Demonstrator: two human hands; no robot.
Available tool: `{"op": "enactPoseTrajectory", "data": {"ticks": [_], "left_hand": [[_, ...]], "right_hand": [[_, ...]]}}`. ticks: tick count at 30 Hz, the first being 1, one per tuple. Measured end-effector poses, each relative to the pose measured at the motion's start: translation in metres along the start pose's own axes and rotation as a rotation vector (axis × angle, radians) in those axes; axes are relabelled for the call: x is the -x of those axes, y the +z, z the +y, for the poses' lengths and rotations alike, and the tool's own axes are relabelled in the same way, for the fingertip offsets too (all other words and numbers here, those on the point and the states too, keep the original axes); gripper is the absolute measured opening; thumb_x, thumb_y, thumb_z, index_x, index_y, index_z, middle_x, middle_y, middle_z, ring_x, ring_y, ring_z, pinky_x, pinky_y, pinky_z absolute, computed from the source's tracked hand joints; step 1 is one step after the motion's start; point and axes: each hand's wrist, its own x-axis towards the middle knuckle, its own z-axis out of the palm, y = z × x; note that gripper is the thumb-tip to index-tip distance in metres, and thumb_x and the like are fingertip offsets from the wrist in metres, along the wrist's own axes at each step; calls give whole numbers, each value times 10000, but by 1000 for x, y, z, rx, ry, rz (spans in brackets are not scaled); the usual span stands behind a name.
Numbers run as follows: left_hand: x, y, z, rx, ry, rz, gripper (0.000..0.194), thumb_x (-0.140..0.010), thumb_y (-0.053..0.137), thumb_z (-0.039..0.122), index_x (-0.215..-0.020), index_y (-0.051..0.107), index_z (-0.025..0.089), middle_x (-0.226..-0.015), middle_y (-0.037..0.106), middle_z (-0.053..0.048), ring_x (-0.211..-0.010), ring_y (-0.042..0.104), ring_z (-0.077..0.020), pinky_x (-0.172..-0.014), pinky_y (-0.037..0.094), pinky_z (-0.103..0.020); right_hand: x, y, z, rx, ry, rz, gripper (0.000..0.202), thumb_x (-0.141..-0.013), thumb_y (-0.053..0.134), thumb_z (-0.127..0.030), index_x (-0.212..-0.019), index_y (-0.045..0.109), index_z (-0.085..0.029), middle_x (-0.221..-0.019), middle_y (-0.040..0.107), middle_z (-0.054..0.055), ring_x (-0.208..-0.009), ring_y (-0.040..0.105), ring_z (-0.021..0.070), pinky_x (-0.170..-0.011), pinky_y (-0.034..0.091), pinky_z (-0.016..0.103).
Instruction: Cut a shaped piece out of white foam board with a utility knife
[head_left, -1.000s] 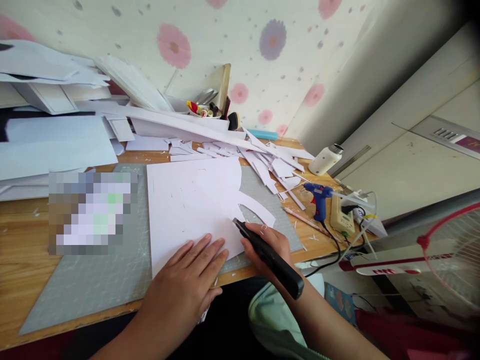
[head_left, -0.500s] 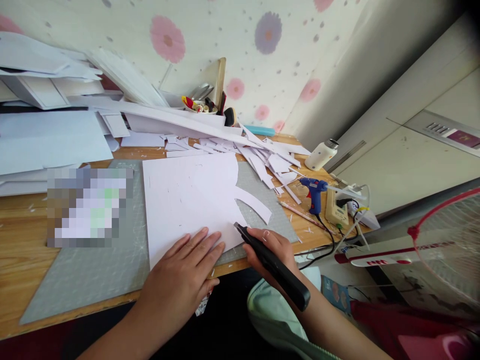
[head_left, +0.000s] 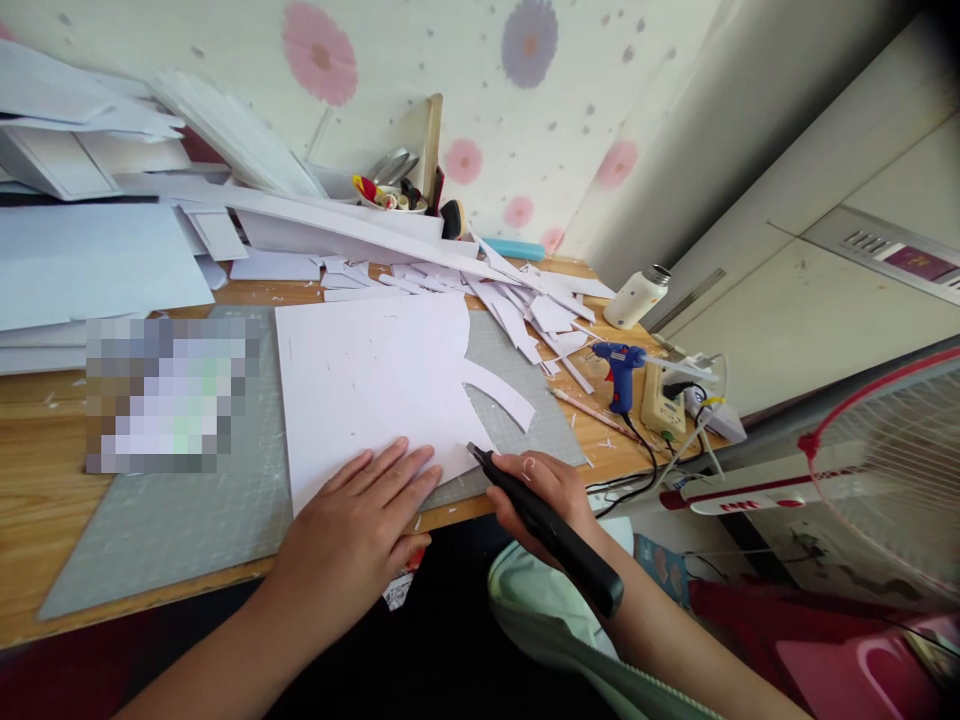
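Note:
A white sheet of board (head_left: pixel 367 380) lies on a grey cutting mat (head_left: pixel 195 530); its right side has curved cuts and a curved strip sticking out. My left hand (head_left: pixel 360 520) rests flat on the sheet's lower edge with its fingers spread. In my right hand (head_left: pixel 547 495) is a black utility knife (head_left: pixel 559 545), gripped along its handle. The knife's tip is at the lower right part of the sheet, near the cut edge; whether it touches the sheet cannot be made out.
White offcuts (head_left: pixel 525 310) lie behind the mat. At the right are a blue glue gun (head_left: pixel 621 370), a white bottle (head_left: pixel 637 297) and a power strip (head_left: pixel 661 405) with cables. Large white sheets (head_left: pixel 90 265) are stacked at the left, near a pixelated patch.
The whole view has shifted slightly, so the table appears higher and further left. Both hands keep their places at the sheet's lower part, the knife still in my right hand.

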Motion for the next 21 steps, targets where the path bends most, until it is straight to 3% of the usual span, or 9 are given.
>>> {"op": "enactPoseTrajectory", "data": {"ticks": [14, 18, 21], "left_hand": [[1, 0, -2, 0, -8, -14, 481, -845, 622, 341, -1313, 559, 248, -1404, 555, -35, -1289, 523, -267, -1030, 450, -443], [0, 0, -2, -16, 13, 36, 466, -842, 612, 325, -1301, 565, 257, -1384, 578, -31, -1275, 538, -248, -1028, 449, -407], [1, 1, -2, -49, 44, 85, 483, -835, 611, 316, -1310, 553, 254, -1375, 589, -21, -1259, 552, -233, -1024, 449, -383]], "right_hand": [[24, -7, -1, 9, -35, 38, 502, -817, 598, -155, -1270, 425, -285, -737, 680, 27, -565, 614, 178, -566, 527, 297], [30, -6, -1, -45, 84, 69, 393, -810, 635, -180, -1181, 540, -269, -739, 677, 19, -584, 644, 168, -537, 522, 265], [21, -3, -1, -44, 214, 237, 317, -796, 664, -201, -1101, 605, -266, -834, 723, 31, -695, 700, 189, -622, 564, 283]]}}
